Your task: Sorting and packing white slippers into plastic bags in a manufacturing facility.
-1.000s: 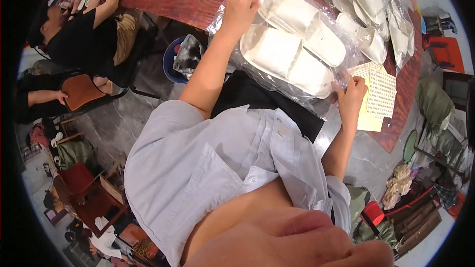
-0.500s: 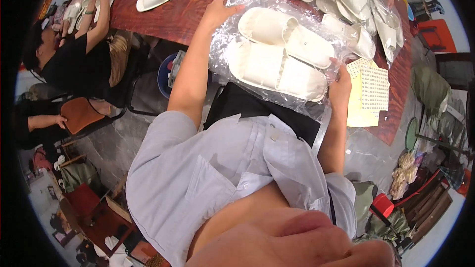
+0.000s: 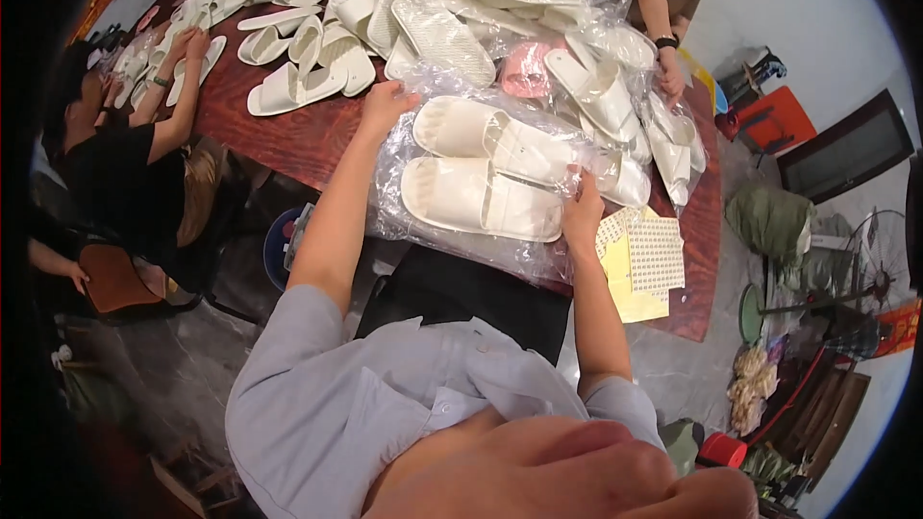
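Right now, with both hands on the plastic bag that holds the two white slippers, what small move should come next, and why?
Probably fold the loose near edge of the clear bag over. Both cream slippers already lie side by side inside it, the left hand pins its far corner, the right hand grips its right end, and crumpled film hangs slack toward the body.

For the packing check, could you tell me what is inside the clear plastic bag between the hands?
A pair of white slippers lies side by side inside the bag. Their undersides are hidden.

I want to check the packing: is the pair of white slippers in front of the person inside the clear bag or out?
Inside: wrinkled clear bag film covers both white slippers, which lie side by side.
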`<state>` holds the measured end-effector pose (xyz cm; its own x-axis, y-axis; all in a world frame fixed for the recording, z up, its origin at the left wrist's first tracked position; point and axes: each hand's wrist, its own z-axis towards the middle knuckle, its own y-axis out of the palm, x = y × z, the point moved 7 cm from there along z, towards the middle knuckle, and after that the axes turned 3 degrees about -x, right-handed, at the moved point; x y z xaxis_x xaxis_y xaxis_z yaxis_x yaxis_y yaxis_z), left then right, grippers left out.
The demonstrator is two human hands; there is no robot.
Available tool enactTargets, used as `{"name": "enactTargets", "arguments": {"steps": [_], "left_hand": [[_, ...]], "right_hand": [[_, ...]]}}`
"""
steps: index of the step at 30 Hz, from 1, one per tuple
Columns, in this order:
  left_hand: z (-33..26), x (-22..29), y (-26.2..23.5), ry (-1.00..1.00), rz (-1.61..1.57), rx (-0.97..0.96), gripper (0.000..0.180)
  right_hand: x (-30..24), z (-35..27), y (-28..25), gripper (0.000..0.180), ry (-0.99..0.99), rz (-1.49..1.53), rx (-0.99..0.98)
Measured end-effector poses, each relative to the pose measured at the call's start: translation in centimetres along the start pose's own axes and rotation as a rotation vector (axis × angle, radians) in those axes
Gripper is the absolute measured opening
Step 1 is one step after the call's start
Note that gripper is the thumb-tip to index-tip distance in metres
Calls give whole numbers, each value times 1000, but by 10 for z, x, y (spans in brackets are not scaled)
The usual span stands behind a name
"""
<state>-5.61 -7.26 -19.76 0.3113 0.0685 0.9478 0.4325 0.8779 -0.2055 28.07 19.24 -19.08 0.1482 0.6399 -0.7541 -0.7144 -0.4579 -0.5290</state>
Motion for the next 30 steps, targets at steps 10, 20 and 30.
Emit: {"name": "enactTargets", "arguments": {"steps": [10, 20, 30], "left_hand": [[-6, 51, -1, 113, 760, 70, 64], [-52, 60, 2, 93, 601, 25, 34], [-65, 22, 8, 129, 558, 176, 27]], "right_hand": [[-75, -5, -30, 51, -304, -934, -87], [-100, -8, -12, 20, -468, -153, -555], [-77, 22, 70, 39, -512, -329, -1109]]}}
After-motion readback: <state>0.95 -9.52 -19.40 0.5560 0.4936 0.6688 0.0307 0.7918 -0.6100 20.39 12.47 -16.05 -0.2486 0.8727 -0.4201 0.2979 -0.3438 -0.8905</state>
